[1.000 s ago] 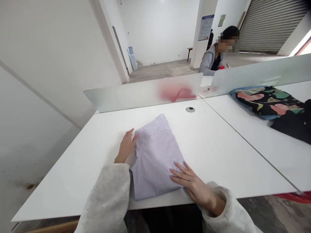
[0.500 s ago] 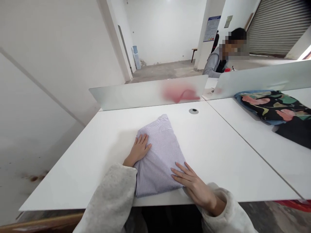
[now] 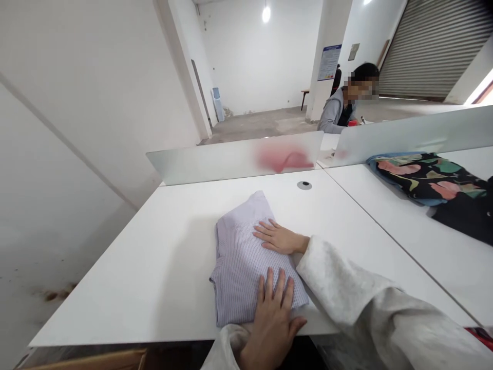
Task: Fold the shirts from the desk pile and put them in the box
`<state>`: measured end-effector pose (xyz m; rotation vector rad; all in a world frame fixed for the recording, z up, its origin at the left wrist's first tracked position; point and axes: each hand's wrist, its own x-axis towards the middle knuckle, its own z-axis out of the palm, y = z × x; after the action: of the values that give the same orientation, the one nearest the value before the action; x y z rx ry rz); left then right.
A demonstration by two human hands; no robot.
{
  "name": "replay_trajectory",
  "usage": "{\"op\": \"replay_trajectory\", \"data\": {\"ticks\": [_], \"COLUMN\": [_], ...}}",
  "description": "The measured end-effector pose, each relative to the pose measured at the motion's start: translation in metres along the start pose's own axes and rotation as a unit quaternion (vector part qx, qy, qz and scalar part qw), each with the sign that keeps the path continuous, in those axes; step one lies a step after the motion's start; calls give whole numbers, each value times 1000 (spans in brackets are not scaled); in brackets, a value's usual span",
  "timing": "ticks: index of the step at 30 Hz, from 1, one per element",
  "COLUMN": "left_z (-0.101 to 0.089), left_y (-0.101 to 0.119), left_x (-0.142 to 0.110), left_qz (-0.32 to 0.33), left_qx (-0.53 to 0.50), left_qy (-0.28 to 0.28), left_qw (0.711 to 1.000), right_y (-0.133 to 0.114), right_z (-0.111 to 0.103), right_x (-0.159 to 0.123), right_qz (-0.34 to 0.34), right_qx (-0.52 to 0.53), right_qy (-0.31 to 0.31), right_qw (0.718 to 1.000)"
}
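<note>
A folded white shirt with fine purple stripes [image 3: 239, 252] lies on the white table [image 3: 154, 267] in front of me. My left hand [image 3: 274, 316] rests flat on the shirt's near right part, fingers spread and pointing away from me. My right hand [image 3: 279, 238] lies flat on the shirt's right side further back, fingers pointing left. Its fuzzy white sleeve reaches in from the right. Neither hand grips the cloth.
A frosted divider [image 3: 215, 159] stands along the table's far edge, with a red blur behind it. A cable hole [image 3: 304, 185] sits near it. Dark floral cloth [image 3: 427, 177] lies on the adjoining table at the right. Another person [image 3: 341, 105] sits beyond the dividers.
My left hand left the shirt's left side and came down to its near right part. My right hand moved from the near right corner up to the right side further back.
</note>
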<state>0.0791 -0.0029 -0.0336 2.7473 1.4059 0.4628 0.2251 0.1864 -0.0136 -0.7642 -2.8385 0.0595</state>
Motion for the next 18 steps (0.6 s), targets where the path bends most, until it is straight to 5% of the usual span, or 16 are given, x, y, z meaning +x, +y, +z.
{"op": "replay_trajectory", "data": {"ticks": [8,11,13,15,18], "left_z": [-2,-14,-32,-56,-90], "left_y": [3,-2,-17,-43,-93], "left_x": [7,10,9,9,12], "left_qz": [-26,-28,-49,-127,-314], "left_qx": [-44,-91,-164,-237,-219], "left_qy": [-27,-59,-70,-28,91], "left_qw": [998,994,983,963,919], "right_y": [44,53,58,61,63], "right_z": [8,6,5,6,10], "right_x": [37,47,50,49,47], "right_qz": [15,143,246,313,353], "right_qx": [16,-14,-35,-44,-26], "right_qy": [-3,117,233,308,303], "right_qw": [1000,983,940,897,885]}}
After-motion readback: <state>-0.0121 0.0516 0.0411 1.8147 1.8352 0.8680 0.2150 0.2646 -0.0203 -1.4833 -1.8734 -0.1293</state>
